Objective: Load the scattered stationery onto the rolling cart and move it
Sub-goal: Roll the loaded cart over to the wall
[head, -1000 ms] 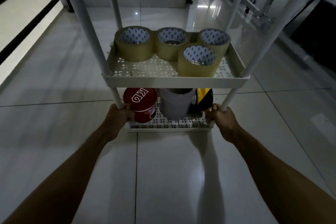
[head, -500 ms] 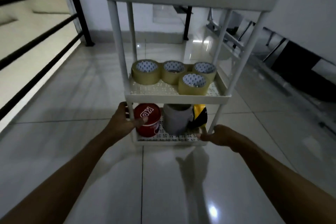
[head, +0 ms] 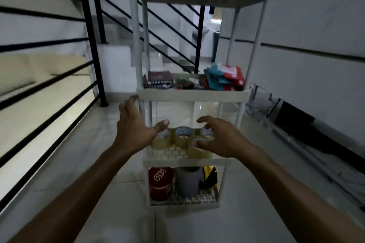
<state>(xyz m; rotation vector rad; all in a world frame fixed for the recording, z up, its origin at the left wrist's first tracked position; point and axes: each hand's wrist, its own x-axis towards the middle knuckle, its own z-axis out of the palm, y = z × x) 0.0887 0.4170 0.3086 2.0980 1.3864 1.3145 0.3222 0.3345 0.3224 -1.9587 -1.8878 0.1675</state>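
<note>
Both hands have been lifted off the lower posts: left hand point(head: 134, 130) and right hand point(head: 221, 138) are spread, nothing held. The rolling cart point(head: 189, 94) should be regripped evenly at mid-height posts.

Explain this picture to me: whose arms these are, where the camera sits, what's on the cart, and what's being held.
No machine here: a person wears a camera on the head, looking forward and down, so both arms are theirs. The left hand and right hand are raised in front of a white cart, fingers spread, holding nothing. One shelf carries notebooks and packets. Below sit tape rolls. The bottom shelf holds a red tin, a grey roll and a yellow-black roll.
</note>
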